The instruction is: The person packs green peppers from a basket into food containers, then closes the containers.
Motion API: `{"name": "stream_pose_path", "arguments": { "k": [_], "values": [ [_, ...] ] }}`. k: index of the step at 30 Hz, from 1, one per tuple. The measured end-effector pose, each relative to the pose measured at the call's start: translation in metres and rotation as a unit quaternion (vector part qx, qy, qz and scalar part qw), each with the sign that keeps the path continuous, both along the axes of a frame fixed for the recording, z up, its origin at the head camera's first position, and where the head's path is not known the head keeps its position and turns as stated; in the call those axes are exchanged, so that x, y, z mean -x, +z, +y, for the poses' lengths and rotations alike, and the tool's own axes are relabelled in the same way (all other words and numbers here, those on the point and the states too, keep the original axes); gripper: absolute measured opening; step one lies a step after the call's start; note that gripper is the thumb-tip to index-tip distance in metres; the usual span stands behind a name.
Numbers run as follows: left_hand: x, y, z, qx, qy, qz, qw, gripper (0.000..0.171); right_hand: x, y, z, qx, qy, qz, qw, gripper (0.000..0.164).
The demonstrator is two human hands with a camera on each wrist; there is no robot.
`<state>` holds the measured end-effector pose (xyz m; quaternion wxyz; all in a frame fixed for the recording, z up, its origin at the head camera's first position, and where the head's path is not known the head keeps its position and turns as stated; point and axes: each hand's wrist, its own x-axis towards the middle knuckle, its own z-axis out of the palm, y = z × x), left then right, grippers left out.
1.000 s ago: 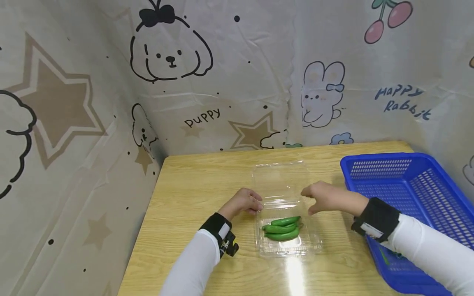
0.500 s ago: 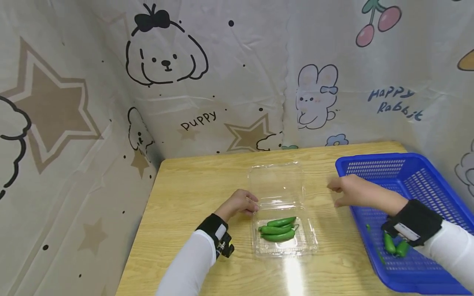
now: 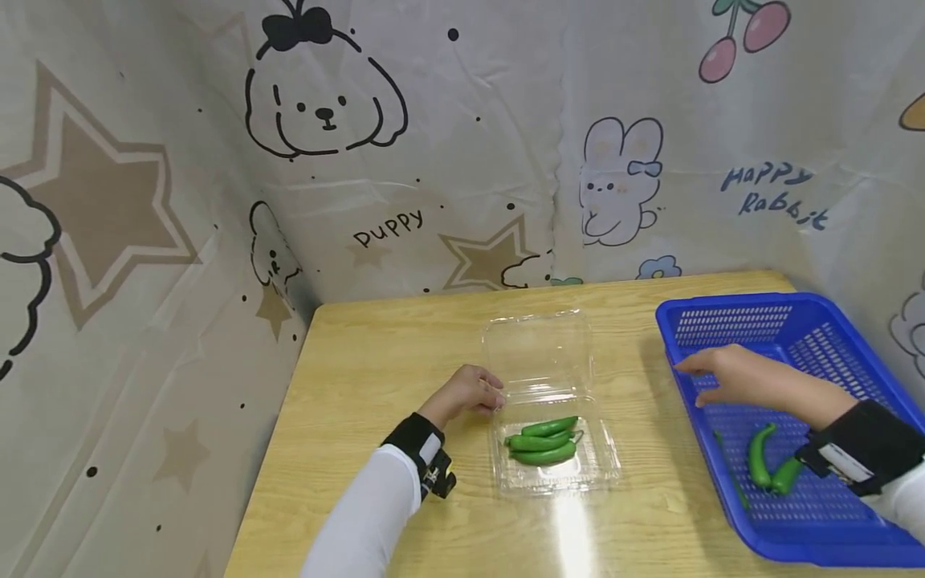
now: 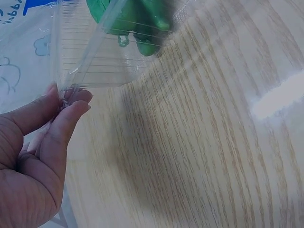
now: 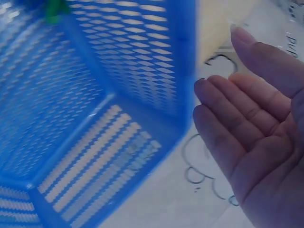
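A clear plastic clamshell box (image 3: pixel 601 464) lies with its lid (image 3: pixel 538 353) folded back on the table. Several green chili peppers (image 3: pixel 543 443) lie side by side in its base. At the left end of the hinge, my left hand (image 3: pixel 466 393) pinches the plastic edge between thumb and fingers, seen closely in the left wrist view. My right hand (image 3: pixel 744 377) hovers over the left rim of the blue basket (image 3: pixel 730 303). In the right wrist view this hand (image 5: pixel 261 128) holds nothing, its fingers extended and thumb apart.
Inside the basket lie a curved green pepper (image 3: pixel 759 457), another pepper (image 3: pixel 786 475) beside it and a thin green strip (image 3: pixel 731 474) along the left wall. The wooden table (image 3: pixel 376 353) ends at a patterned cloth wall (image 3: pixel 462 160) behind and to the left.
My right hand has moved right, from beside the box to over the basket's left rim. My left hand has stayed at the hinge, and the peppers in the box lie as before.
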<state>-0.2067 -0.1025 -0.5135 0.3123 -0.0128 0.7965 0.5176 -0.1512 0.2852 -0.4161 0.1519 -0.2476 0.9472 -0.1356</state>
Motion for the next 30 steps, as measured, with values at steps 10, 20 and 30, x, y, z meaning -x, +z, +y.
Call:
{"name": "stream_pose_path", "arguments": {
  "k": [10,20,30],
  "values": [
    [-0.001,0.004,0.000,0.001,-0.001,-0.005,1.0000,0.031,-0.016,-0.020,0.031,-0.068,0.033,0.036,0.997,0.038],
    [-0.004,-0.001,0.001,-0.005,0.014,-0.006,0.9999,0.029,-0.033,-0.051,0.068,-0.098,0.106,-0.014,0.989,0.040],
    [-0.003,-0.002,0.000,-0.004,0.021,-0.017,0.9996,0.028,-0.038,-0.073,0.087,-0.120,0.174,0.007,0.977,0.055]
  ]
}}
